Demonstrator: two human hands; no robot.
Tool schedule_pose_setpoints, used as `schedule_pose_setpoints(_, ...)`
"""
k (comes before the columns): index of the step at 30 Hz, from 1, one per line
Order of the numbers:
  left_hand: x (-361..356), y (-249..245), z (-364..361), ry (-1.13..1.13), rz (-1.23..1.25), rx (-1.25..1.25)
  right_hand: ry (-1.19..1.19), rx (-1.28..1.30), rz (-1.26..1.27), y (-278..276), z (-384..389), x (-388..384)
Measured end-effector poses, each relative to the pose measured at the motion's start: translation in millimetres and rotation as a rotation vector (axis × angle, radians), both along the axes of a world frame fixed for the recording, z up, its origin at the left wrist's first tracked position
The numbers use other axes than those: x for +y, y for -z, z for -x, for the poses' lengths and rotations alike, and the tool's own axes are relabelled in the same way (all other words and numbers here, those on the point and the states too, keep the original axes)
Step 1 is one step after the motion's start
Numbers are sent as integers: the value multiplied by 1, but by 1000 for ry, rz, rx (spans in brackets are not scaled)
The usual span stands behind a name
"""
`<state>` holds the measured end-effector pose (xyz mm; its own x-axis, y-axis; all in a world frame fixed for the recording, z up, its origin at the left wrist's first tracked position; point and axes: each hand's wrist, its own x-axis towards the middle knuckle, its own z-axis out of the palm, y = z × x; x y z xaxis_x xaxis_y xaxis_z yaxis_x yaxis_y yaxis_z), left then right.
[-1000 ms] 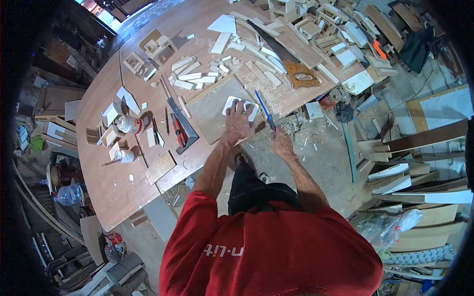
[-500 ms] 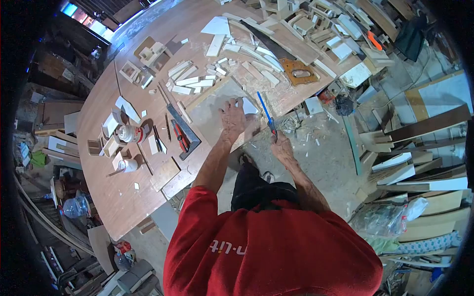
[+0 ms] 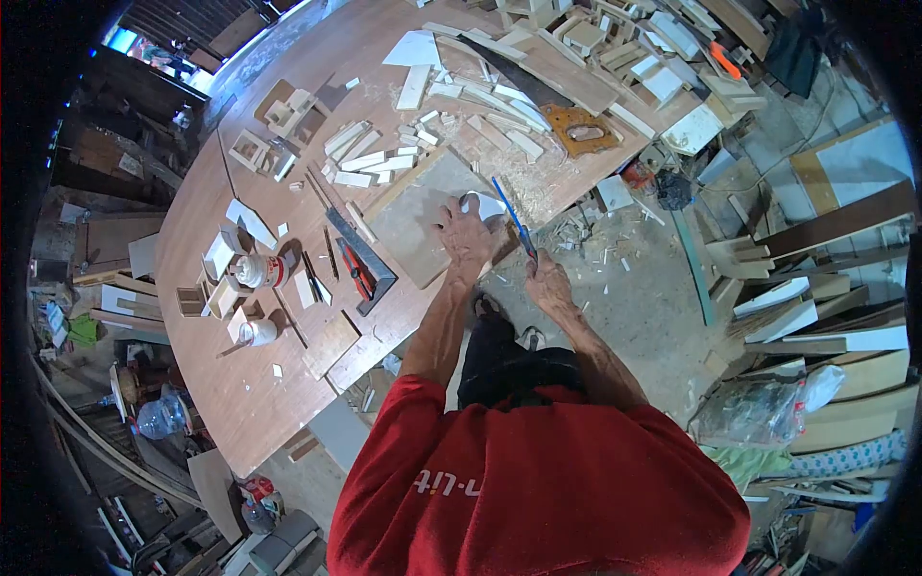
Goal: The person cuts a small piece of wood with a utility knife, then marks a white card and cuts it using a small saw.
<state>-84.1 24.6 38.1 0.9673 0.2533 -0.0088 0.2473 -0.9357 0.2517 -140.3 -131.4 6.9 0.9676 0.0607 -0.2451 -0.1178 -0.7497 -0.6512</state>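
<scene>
My left hand [image 3: 463, 233] lies with its fingers spread on a flat board [image 3: 408, 230] at the table's edge. Beside its fingertips is a small white piece [image 3: 487, 206], partly covered by the hand. My right hand [image 3: 547, 280] is wrapped round the dark handle of a blue-bladed hand saw [image 3: 509, 208]. The blade points up and away, close to the right end of the white piece; whether it touches cannot be made out.
White wood strips [image 3: 370, 158] lie beyond the board. A large wooden-handled saw [image 3: 579, 132] rests at the table's right. To the left are a metal square [image 3: 379, 288], red pliers [image 3: 357, 274] and a glue bottle [image 3: 259, 271]. Planks [image 3: 836, 230] lean at far right.
The view has shifted slightly. My left hand has moved a little toward the saw side, with its fingers more spread. The blue saw stands nearer the white piece.
</scene>
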Motion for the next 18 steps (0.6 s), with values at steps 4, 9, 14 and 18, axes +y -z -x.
schedule_pose_setpoints(4,0,3,-1,-19,13,19,-49,-8,115,4,0,1)
schedule_pose_setpoints(9,-2,10,-11,-79,-15,-7,-100,-104,201,14,6,3)
schedule_pose_setpoints(14,-11,4,-18,-191,54,39,-158,-584,341,61,15,5)
schedule_pose_setpoints(18,-13,8,-16,-214,66,41,-159,-628,368,59,15,8)
